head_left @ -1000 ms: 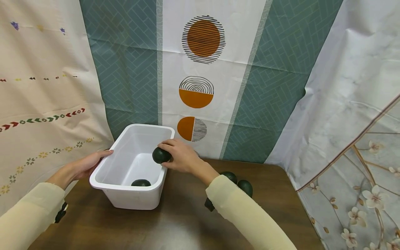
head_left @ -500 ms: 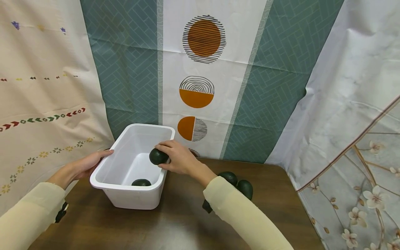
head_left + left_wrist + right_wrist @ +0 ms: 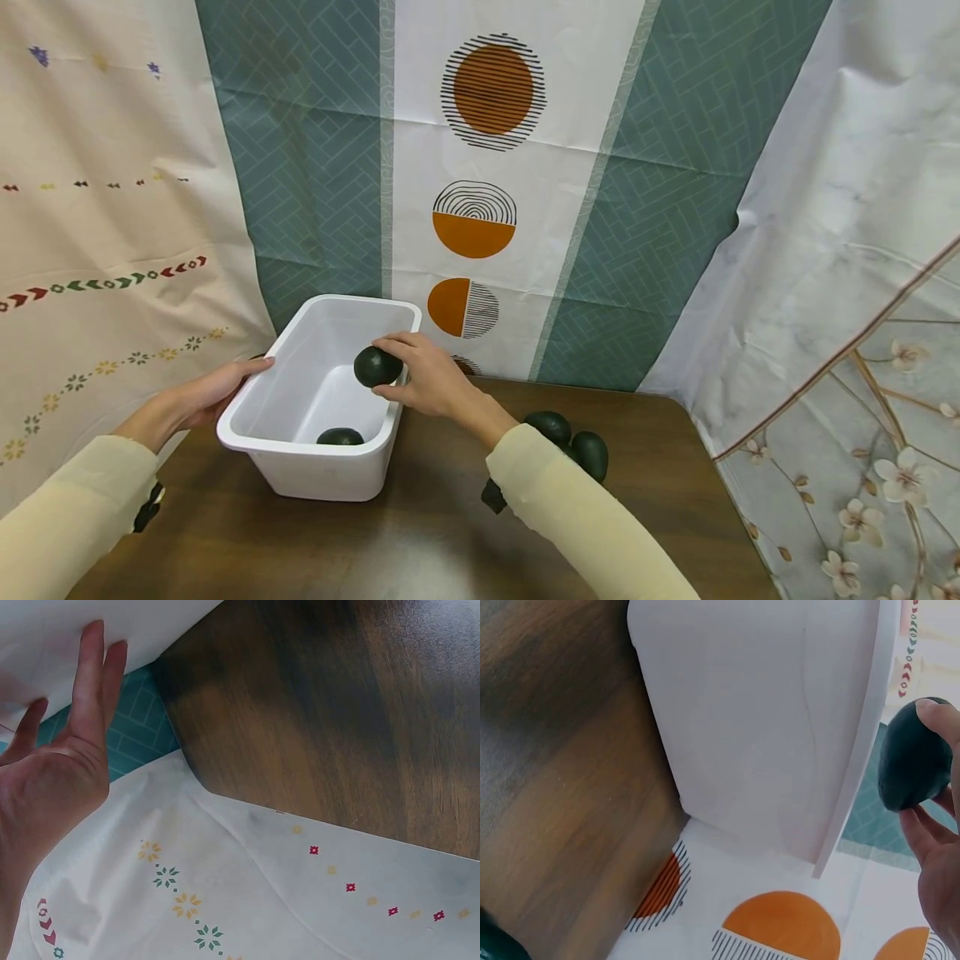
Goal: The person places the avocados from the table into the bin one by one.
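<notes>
In the head view a dark green avocado (image 3: 377,367) hangs above the right side of a white plastic tub (image 3: 341,477). My right hand (image 3: 431,375) grips it between thumb and fingers, also seen in the right wrist view, where the avocado (image 3: 913,756) is beyond the tub's rim. A second avocado (image 3: 340,437) lies on the tub floor, partly hidden by the near wall. At the tub's left side my left hand (image 3: 202,396) touches the rim with a digit; its straight fingers (image 3: 90,682) rest against the outer wall in the left wrist view.
More avocados (image 3: 589,455) lie together on the brown wooden table (image 3: 645,517), partly hidden behind my right sleeve. Patterned cloths (image 3: 480,125) hang behind the table and on both sides. Dark wrist devices (image 3: 493,496) show below my sleeves.
My right hand has shifted slightly left with the avocado, further over the tub's inside. The avocado has risen a little in the last half second. My left hand stays at the rim.
</notes>
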`<action>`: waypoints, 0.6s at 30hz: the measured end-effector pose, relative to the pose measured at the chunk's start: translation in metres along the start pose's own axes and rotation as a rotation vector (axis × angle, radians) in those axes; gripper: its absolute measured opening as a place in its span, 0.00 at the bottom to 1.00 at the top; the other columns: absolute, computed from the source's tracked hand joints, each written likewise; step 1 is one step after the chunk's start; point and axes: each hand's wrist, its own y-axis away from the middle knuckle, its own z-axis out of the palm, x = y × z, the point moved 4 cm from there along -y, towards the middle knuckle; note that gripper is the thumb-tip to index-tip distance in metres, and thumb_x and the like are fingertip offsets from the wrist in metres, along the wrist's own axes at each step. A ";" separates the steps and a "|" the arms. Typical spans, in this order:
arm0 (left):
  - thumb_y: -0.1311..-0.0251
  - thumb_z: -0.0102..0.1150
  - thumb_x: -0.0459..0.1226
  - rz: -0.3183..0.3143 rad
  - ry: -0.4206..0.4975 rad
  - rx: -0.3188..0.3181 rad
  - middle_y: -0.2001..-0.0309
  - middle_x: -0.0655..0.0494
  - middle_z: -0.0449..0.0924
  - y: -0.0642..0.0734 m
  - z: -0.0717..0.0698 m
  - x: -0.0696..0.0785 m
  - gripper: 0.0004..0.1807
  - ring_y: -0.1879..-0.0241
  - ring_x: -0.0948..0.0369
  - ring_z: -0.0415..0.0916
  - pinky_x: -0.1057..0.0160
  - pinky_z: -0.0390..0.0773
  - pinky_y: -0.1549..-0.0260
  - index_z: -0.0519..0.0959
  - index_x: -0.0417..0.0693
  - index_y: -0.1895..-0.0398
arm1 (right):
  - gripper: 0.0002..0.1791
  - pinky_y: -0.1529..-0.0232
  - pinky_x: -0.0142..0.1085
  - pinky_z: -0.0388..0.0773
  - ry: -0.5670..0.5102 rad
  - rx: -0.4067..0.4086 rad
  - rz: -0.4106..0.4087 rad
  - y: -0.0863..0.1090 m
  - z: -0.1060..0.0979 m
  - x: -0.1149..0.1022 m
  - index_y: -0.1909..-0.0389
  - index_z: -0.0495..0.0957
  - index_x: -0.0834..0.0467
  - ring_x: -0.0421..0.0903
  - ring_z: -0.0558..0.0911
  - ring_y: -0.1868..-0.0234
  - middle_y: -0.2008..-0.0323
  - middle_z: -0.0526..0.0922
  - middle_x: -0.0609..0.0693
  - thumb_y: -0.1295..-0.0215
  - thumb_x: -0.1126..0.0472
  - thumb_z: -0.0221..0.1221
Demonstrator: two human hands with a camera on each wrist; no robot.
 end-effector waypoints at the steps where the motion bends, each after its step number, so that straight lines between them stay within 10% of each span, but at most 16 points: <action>1: 0.16 0.33 0.57 0.002 -0.001 -0.005 0.40 0.42 0.76 0.000 0.000 0.000 0.41 0.43 0.49 0.80 0.44 0.82 0.45 0.43 0.35 0.19 | 0.38 0.32 0.35 0.73 -0.010 0.010 0.006 0.000 -0.001 0.000 0.27 0.75 0.53 0.47 0.76 0.32 0.32 0.77 0.49 0.35 0.45 0.74; 18: 0.16 0.34 0.58 -0.002 0.000 0.001 0.37 0.40 0.75 0.000 -0.001 0.000 0.41 0.41 0.48 0.79 0.45 0.81 0.44 0.42 0.37 0.17 | 0.34 0.42 0.25 0.76 -0.315 0.172 0.070 -0.002 -0.007 -0.003 0.32 0.79 0.54 0.39 0.81 0.41 0.37 0.83 0.47 0.37 0.50 0.77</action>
